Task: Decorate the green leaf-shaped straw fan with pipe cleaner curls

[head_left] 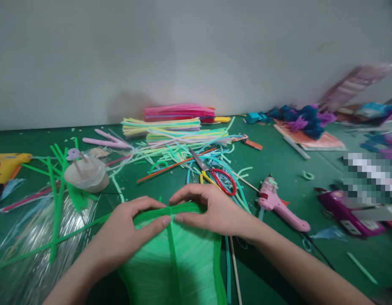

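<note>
Low in the middle of the head view is a green leaf-shaped piece (192, 267) with a fuzzy pipe-cleaner rim and a central rib. My left hand (122, 228) pinches its top edge just left of the rib, thumb on the near face and fingers behind. On the other side of the rib, my right hand (208, 212) pinches the same edge, its thumb almost meeting the left one. A long green pipe cleaner (78, 228) runs leftward from near my left hand. Beyond my right hand lie scissors (226, 182) with red and yellow handles.
Bundles of coloured pipe cleaners (180, 113) lie by the wall. To the right are a pink glue gun (278, 203) and a purple device (348, 212). A yellow glue gun (7, 167), a whitish tub (88, 173) and clear plastic wrappers (72, 220) occupy the left side.
</note>
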`<state>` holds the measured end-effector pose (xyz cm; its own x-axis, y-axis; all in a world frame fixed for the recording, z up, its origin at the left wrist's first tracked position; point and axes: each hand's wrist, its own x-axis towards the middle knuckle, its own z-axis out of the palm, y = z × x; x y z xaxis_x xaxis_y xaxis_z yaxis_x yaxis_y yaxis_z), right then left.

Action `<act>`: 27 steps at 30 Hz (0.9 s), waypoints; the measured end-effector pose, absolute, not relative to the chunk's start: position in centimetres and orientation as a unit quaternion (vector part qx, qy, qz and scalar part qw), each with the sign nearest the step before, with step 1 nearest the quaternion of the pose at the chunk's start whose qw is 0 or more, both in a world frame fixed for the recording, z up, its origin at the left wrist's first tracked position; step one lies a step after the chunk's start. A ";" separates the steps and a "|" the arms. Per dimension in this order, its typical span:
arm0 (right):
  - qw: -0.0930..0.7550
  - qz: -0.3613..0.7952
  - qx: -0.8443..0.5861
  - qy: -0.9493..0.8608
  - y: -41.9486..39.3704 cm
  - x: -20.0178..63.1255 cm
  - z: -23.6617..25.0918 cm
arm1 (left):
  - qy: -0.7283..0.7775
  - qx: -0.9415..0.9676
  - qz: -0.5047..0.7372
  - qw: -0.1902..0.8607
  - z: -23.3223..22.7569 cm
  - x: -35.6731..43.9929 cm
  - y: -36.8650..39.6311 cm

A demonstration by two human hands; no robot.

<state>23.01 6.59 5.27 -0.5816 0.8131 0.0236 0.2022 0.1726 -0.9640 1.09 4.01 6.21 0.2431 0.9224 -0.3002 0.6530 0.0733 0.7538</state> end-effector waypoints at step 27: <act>0.265 0.436 -0.250 -0.823 8.3 24.0 7.2 | 0.558 0.702 0.148 0.418 8.3 2.9 4.6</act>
